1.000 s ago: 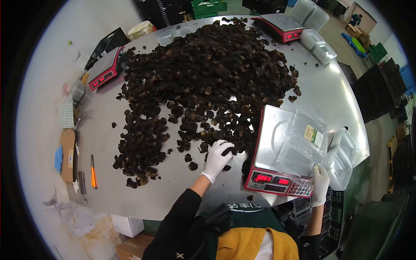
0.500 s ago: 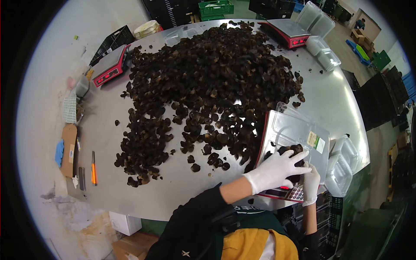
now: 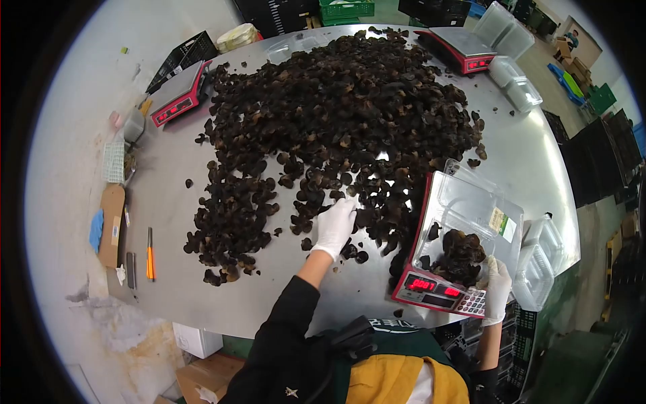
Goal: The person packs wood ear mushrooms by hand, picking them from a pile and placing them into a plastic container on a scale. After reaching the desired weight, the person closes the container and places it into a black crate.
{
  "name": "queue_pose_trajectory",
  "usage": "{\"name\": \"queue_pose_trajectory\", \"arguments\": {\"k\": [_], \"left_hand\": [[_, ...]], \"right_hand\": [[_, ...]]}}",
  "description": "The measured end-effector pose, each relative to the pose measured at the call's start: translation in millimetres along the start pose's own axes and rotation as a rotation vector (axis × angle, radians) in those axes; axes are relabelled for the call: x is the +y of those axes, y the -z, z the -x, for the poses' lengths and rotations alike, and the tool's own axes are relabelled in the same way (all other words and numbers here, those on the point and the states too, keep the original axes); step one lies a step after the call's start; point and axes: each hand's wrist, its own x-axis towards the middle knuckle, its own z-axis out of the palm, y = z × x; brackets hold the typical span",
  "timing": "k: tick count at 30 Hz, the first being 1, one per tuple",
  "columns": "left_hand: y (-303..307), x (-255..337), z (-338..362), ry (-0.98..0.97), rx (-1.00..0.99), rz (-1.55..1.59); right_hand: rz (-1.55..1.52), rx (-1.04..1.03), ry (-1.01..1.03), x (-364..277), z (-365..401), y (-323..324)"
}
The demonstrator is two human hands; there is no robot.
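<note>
My left hand (image 3: 334, 227), in a white glove, reaches over loose dark wood ear mushrooms (image 3: 316, 178) at the near edge of the heap. Its fingers are drawn together and point down among the pieces; what they hold is hidden. On the front right scale (image 3: 424, 289) sits a clear plastic box (image 3: 457, 214) with its lid folded back. A clump of wood ear mushrooms (image 3: 463, 256) lies in the box. My right hand (image 3: 498, 291), also gloved, pinches the box's near right edge. The scale's red digits are lit.
Two more red scales (image 3: 180, 97) (image 3: 464, 50) stand at the back left and back right. Stacked clear boxes (image 3: 538, 266) sit at the right edge. An orange knife (image 3: 150, 259) and a cardboard piece (image 3: 112, 225) lie on the left.
My left hand has moved from over the box leftward to the loose mushrooms, uncovering the clump and the scale display. My right hand stays by the box. The view has shifted slightly.
</note>
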Motion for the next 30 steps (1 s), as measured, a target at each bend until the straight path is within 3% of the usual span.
{"name": "queue_pose_trajectory", "arguments": {"k": [2,3,5,7,8,11,13,15,17,19,21,23,27,29,30], "left_hand": [[28.0,-7.1,13.8,0.016,0.128,0.071],[50.1,-13.8,21.2,0.043,0.222,0.109],[75.7,-62.3,27.3,0.091,0.411,0.027],[114.4,-79.6,29.0,0.395,0.212,-0.283],[118.2,-84.3,26.8,0.392,0.213,-0.285],[113.3,-87.6,11.9,0.259,0.111,0.000],[87.1,-85.5,-6.4,-0.074,0.109,-0.039],[58.3,-89.9,-24.6,-0.206,0.073,-0.167],[40.3,-88.6,-28.5,-0.101,-0.062,-0.120],[31.6,-79.5,-7.7,-0.081,-0.035,-0.059],[23.0,-60.5,29.1,-0.199,0.022,-0.247],[10.6,-64.3,49.5,-0.216,0.117,-0.239],[9.7,-79.8,35.8,-0.193,0.300,-0.093],[9.2,-80.8,25.0,-0.137,0.234,-0.008],[11.6,-74.3,20.5,-0.148,0.257,0.052]], "right_hand": [[0.035,0.056,0.182,8.9,-4.5,3.3],[0.039,0.058,0.180,1.4,-1.5,5.6],[-0.041,-0.036,-0.058,-20.9,7.1,11.4],[-0.001,-0.024,-0.045,-19.3,5.6,15.1],[0.040,-0.014,-0.034,-18.2,4.7,16.3],[0.026,0.013,-0.016,-12.0,0.9,14.5],[0.073,0.031,0.032,-15.6,4.0,8.1],[0.120,0.054,0.080,-12.5,5.9,7.1],[0.160,0.039,0.150,-5.8,4.0,9.3],[0.139,0.051,0.110,-10.5,7.4,12.2],[0.093,0.046,0.025,-13.4,14.6,11.6],[0.110,0.053,0.039,-12.3,17.3,10.3],[0.160,0.004,0.069,-9.9,16.2,8.3],[0.281,0.041,0.181,16.3,7.0,7.4],[0.120,-0.024,0.031,-22.0,23.9,0.3]]}}
